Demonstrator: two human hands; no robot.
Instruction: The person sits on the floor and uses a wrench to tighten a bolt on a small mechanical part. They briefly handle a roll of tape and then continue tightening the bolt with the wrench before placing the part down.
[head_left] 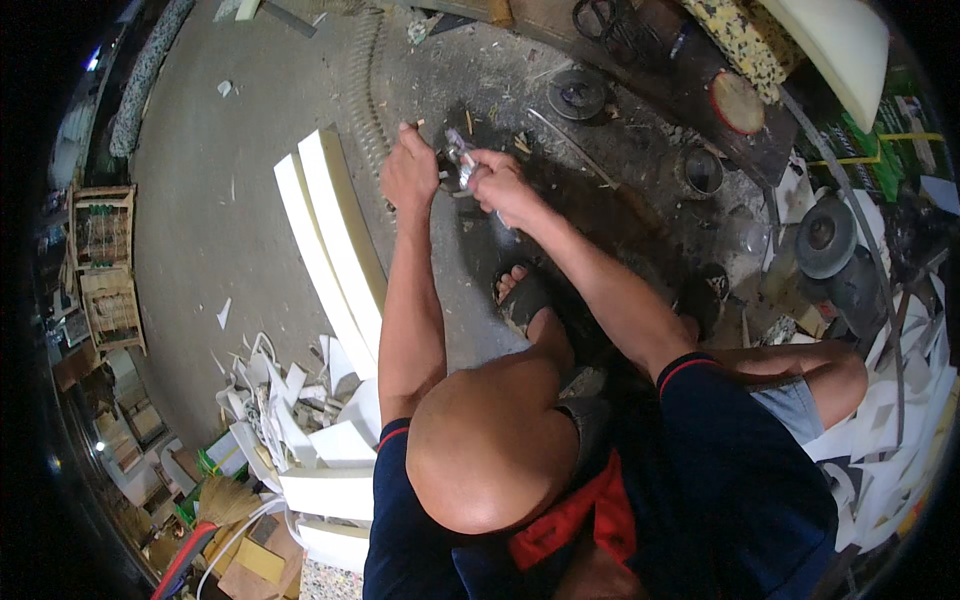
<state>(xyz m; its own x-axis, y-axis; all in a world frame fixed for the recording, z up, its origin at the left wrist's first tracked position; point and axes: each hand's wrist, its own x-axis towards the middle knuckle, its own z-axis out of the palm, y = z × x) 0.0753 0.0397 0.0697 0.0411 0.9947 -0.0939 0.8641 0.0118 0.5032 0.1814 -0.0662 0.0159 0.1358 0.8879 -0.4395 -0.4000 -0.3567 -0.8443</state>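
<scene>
My right hand [500, 187] is closed around a silvery metal tool [464, 168], shaped somewhat like a small spray gun; its exact kind is unclear. Just left of it, my left hand [410, 172] is closed, its back toward me. Whatever its fingers grip is hidden, though a tiny pale bit shows by the fingertips. A coiled translucent hose [366, 90] runs along the floor past my left hand. Both hands are above the floor in front of my sandalled foot [522, 298].
Long white foam strips [345, 215] lie left of my left forearm, beside a heap of foam scraps [290, 400]. A dark low table [640, 70] with scissors [605, 25] is at the far right. Round metal discs [577, 95] and a broom [225, 500] are around me.
</scene>
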